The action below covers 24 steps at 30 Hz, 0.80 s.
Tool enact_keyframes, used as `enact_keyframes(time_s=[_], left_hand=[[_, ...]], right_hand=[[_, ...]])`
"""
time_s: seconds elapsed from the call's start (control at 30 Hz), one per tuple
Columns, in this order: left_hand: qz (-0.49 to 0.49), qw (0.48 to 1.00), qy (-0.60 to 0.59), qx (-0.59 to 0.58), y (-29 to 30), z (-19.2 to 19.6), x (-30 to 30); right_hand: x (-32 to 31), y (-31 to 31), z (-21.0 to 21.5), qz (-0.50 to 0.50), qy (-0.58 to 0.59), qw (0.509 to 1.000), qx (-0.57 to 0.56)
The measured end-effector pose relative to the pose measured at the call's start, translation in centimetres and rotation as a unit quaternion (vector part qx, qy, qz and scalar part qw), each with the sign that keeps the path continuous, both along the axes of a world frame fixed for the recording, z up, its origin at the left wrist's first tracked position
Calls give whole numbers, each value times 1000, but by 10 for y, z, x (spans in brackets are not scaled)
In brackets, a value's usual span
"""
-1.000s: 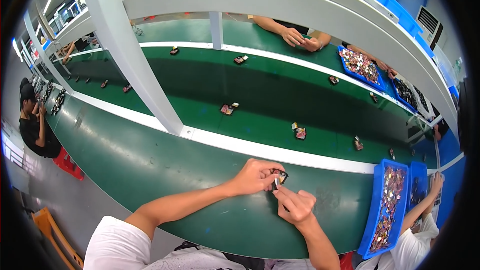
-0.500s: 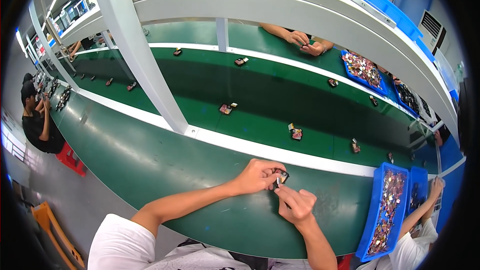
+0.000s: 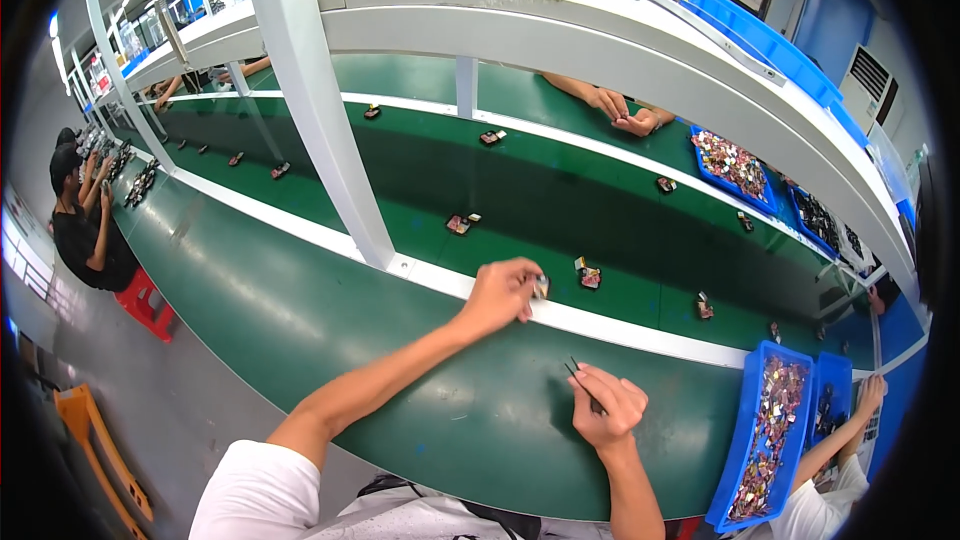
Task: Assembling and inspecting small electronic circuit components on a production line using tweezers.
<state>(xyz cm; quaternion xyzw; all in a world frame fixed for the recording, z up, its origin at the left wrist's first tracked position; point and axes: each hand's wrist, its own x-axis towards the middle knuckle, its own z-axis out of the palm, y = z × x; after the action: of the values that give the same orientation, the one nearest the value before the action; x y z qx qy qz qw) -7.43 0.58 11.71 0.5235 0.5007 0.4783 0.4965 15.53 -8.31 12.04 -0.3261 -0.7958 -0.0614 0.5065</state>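
My left hand [image 3: 501, 292] reaches out over the white edge strip [image 3: 620, 323] of the green conveyor belt, pinching a small dark part [image 3: 541, 286] at its fingertips. My right hand [image 3: 605, 407] rests lower on the green bench surface [image 3: 300, 325], closed on thin black tweezers [image 3: 582, 379] that point up and left. Just past the left hand, a small red and black part [image 3: 588, 276] lies on the moving belt.
Several small parts dot the belt [image 3: 458, 224]. Blue trays of components [image 3: 772, 420] stand at my right, beside another person's hand [image 3: 868, 395]. A white post [image 3: 320, 110] rises left of my hands. Other workers sit opposite [image 3: 622, 108] and far left [image 3: 82, 220].
My hands have separated: the left one has stretched forward to the belt's edge with the small part, while the right one has stayed back with the tweezers.
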Motion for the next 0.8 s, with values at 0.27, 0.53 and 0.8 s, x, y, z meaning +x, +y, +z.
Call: enact_keyframes(time_s=[0.27,0.53,0.8], left_hand=[[163,873,423,182,66,-11,-33],[259,849,453,79,106,-41,-137],[210,935,285,-16,95,-17,-130]], right_hand=[[18,10,-11,6,54,995,-78],[24,15,-12,26,50,994,-95],[27,17,-14,23,50,993,-102]])
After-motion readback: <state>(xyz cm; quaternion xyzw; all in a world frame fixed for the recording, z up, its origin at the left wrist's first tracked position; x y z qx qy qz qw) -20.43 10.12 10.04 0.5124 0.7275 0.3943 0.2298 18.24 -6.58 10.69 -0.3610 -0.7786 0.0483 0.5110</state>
